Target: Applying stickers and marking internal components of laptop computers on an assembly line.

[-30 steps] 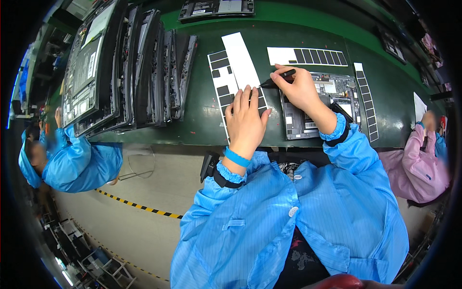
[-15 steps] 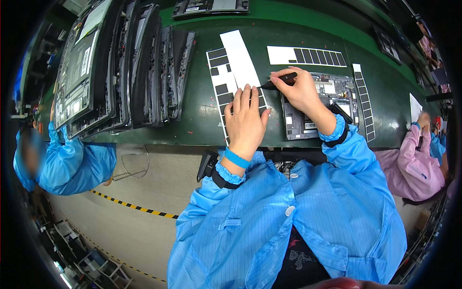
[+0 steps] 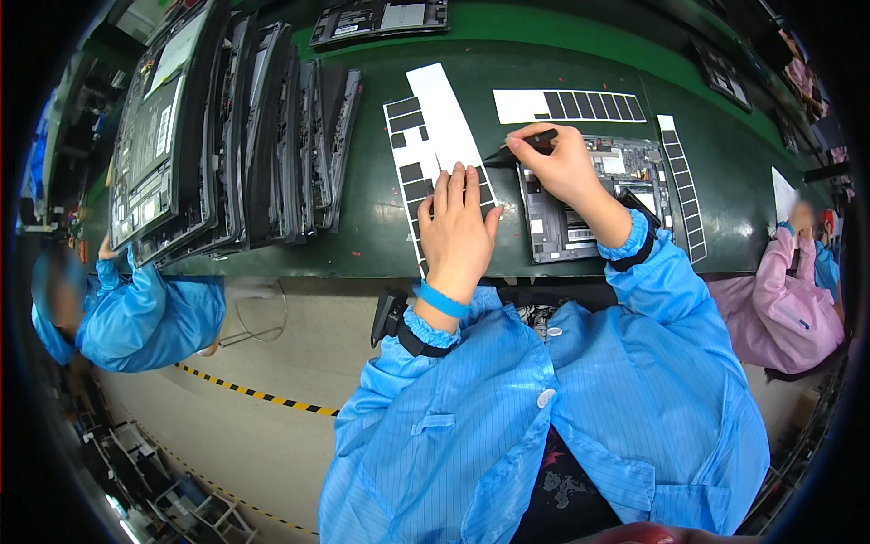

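My left hand (image 3: 456,222) lies flat with its fingers stretched out, pressing on a white sheet with black rectangular stickers (image 3: 410,170). A plain white strip (image 3: 444,109) lies across that sheet, reaching under the fingertips. In my right hand (image 3: 566,168) is a pair of black tweezers (image 3: 506,156), gripped between thumb and fingers. The pointed tip meets the sticker sheet's edge, just right of my left fingertips; whether it has hold of a sticker I cannot make out. Below my right wrist sits an opened laptop base (image 3: 551,231) with its inner parts showing, partly hidden by my forearm.
Several laptop bases (image 3: 195,154) stand stacked on the left of the green table (image 3: 362,240). Another sticker sheet (image 3: 521,107) lies behind the laptop, and a narrow one (image 3: 686,195) to its right. More laptop parts (image 3: 381,20) lie far back. People sit on both sides.
The view has shifted slightly. The tweezers' tip stays by the sheet's edge with a small shift of my right hand. My left hand remains flat on the sheet.
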`<state>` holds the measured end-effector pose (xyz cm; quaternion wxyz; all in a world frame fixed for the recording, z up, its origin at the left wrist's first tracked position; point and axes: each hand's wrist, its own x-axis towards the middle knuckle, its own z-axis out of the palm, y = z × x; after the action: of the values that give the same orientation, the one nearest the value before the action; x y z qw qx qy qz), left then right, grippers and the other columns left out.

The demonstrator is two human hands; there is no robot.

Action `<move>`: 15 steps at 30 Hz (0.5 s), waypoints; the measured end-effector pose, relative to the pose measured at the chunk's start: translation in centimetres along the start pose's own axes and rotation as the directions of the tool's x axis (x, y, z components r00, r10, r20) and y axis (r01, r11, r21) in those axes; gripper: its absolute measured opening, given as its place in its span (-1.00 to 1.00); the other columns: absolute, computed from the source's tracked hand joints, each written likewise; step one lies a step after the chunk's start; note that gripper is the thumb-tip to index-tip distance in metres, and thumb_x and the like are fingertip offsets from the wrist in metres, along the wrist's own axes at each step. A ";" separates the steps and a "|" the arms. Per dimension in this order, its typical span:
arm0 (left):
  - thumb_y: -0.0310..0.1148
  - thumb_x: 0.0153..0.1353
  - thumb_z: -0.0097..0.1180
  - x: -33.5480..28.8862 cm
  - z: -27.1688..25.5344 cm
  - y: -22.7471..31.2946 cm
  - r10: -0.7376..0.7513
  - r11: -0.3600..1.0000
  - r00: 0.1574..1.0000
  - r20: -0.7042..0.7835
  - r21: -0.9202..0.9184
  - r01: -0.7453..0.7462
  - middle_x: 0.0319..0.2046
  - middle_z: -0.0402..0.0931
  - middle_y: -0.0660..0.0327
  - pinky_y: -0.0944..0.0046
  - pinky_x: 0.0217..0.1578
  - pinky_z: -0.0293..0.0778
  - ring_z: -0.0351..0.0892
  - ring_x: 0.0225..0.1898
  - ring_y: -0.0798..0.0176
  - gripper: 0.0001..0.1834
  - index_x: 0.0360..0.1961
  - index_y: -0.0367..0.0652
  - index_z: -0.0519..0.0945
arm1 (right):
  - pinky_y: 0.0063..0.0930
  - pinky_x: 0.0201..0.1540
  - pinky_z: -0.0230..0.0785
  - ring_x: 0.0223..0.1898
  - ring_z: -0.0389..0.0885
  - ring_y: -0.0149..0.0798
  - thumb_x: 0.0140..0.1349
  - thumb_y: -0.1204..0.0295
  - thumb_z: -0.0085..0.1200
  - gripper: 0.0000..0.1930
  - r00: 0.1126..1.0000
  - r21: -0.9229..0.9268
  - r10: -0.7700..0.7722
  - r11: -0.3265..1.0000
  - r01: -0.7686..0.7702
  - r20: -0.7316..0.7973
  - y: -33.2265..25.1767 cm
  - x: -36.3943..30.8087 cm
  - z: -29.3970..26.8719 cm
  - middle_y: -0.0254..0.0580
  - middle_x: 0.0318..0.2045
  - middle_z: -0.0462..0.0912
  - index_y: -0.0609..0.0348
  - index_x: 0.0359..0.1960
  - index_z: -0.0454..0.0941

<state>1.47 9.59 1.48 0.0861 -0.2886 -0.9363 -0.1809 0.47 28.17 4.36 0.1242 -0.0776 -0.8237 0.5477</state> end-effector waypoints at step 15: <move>-0.09 0.22 0.07 0.1 0.0 0.0 0.004 1.000 1.000 0.027 -0.008 -0.004 0.25 0.27 0.07 0.01 0.18 0.15 0.19 0.28 0.00 -0.35 0.25 -0.22 0.31 | -0.36 -0.07 0.48 -0.42 0.69 -0.17 0.10 0.33 0.17 -0.77 0.994 -0.119 -0.098 0.988 0.103 0.047 0.1 -0.1 0.4 -0.05 -0.43 0.70 0.27 -0.35 0.66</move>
<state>1.40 9.63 1.46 0.0725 -0.2934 -0.9361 -0.1802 0.48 27.87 4.13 0.1298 -0.0324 -0.8607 0.4913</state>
